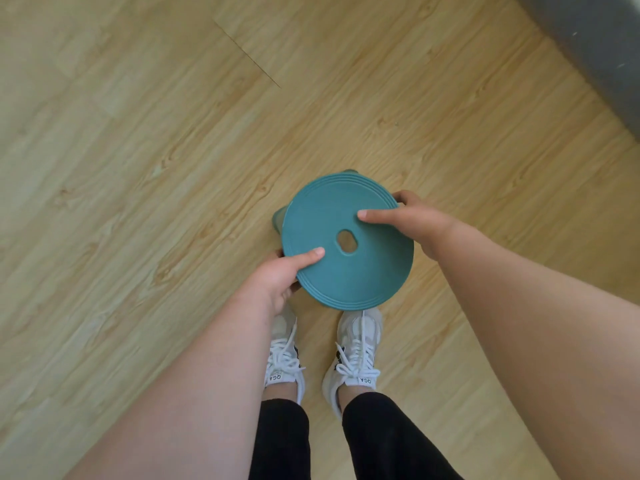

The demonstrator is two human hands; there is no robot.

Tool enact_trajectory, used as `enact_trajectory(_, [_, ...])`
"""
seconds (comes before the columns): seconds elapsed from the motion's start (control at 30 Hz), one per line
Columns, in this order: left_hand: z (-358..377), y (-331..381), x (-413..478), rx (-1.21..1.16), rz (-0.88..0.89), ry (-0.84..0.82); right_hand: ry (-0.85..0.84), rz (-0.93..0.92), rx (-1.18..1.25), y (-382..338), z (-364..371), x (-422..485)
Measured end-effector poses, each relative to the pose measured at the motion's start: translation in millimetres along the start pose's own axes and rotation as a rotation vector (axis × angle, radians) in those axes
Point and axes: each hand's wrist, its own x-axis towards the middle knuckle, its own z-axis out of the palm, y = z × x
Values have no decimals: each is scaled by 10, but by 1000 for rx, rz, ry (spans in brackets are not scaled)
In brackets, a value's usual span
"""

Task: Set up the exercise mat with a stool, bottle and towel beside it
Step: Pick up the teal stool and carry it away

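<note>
Just below the middle of the frame, the teal stool (347,242) hangs level, seat up, gripped at opposite rim edges by the left hand (277,277) and right hand (414,221), above the shoes (353,351).

Teal stool (346,271) with concentric rim ridges; light wood-grain floor (138,150); white sneakers (353,355); black leggings (381,441).
</note>
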Motion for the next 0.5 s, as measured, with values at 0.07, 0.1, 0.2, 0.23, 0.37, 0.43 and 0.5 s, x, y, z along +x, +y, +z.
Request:
enact_trajectory(0.07, [-123,109,-294,-7,25,8,-1,-17,-8,-178,68,-272])
enact_trajectory(0.1, [-181,165,-432,-5,43,16,-1,-27,-11,-271,96,-397])
enact_trajectory(0.2, [-410,398,-1062,-16,105,47,-17,-54,-16,-691,205,-953])
enact_trajectory(0.23, [-483,485,-1276,-16,128,63,-26,-69,-11,-849,234,-1135])
enact_trajectory(0.37, [-837,823,-2214,-25,217,119,-70,-153,-34,-1434,403,-1933])
enact_trajectory(0.43, [-978,923,-2573,-49,259,124,-91,-171,-42,-1627,491,-2252])
enact_trajectory(0.5, [-1141,1014,-3094,-95,296,133,-118,-199,-71,-1879,600,-2720])
